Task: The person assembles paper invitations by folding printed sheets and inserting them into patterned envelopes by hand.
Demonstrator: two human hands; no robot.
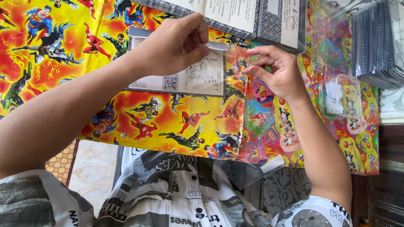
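Observation:
My left hand (174,44) pinches the upper edge of a grey-bordered white printed card (193,77) that lies on a table covered with bright cartoon-print wrap (75,92). The card sits inside a clear plastic sleeve (233,63), whose open flap reaches toward my right hand. My right hand (275,73) holds that clear flap between thumb and fingertips, just right of the card. Both forearms reach in from the bottom of the head view.
A stack of similar grey printed cards (235,14) lies at the top. Another stack of sleeved cards (378,42) stands at the far right. A small clear plastic box (343,94) sits right of my right hand. Loose clear sleeves (252,168) hang off the table's near edge.

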